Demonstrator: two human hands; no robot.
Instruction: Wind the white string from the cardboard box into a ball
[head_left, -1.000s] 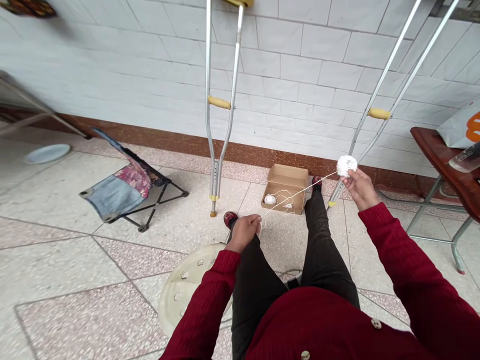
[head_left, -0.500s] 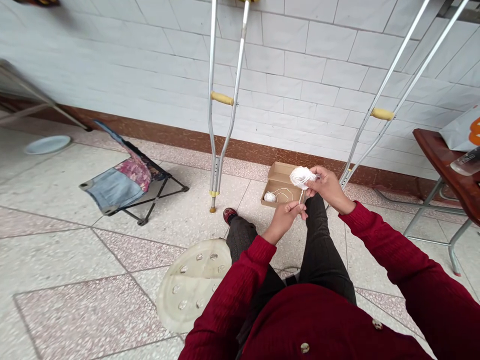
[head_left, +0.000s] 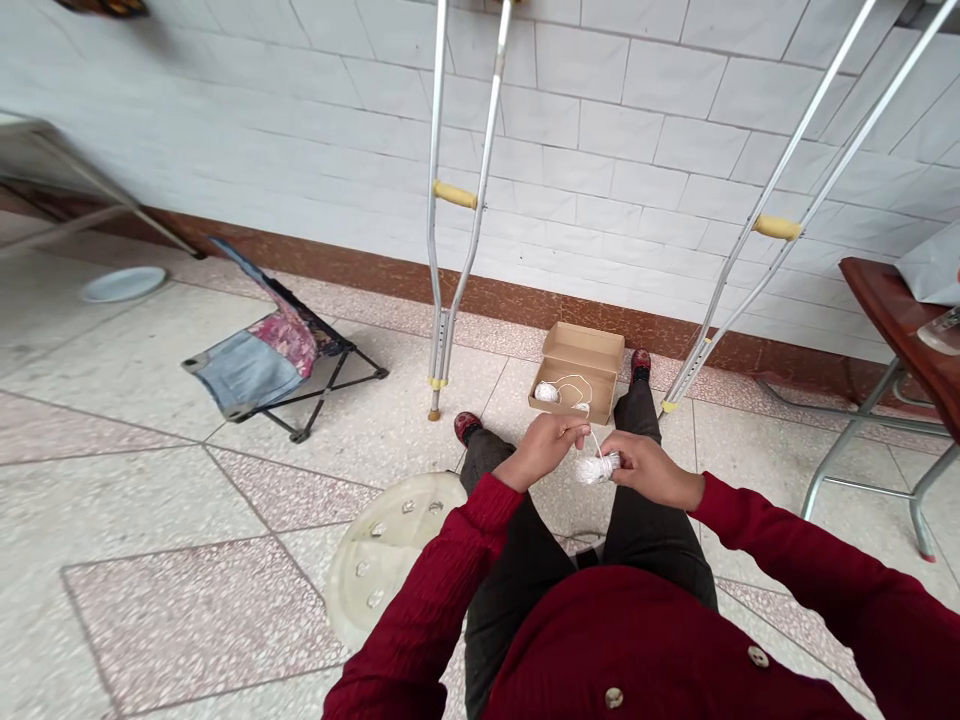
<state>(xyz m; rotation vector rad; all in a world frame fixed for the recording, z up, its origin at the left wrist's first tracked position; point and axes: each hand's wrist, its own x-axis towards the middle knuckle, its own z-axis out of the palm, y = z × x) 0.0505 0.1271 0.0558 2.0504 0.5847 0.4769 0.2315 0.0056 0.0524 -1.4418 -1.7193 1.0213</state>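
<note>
A bundle of white yarn [head_left: 596, 470] is gripped in my right hand [head_left: 651, 468], low between my knees. My left hand [head_left: 550, 447] pinches the white strand that runs from this bundle, a little up and to the left of it. Beyond my hands, an open cardboard box [head_left: 583, 350] lies on the floor near the wall. Inside it sits a small white yarn ball [head_left: 547, 391], with a loose strand curving across the box bottom.
Two crutches lean on the tiled wall, one ahead [head_left: 455, 194] and one to the right [head_left: 776, 228]. A folding chair [head_left: 255, 370] stands left, with a pale plate [head_left: 124, 284] behind it. Beside my left leg is a round stool [head_left: 390, 560]; a brown table [head_left: 900, 325] stands right.
My right hand has brought the yarn bundle down from above my left hand to below it, turning it over. My left hand has shifted slightly left, still pinching the strand.
</note>
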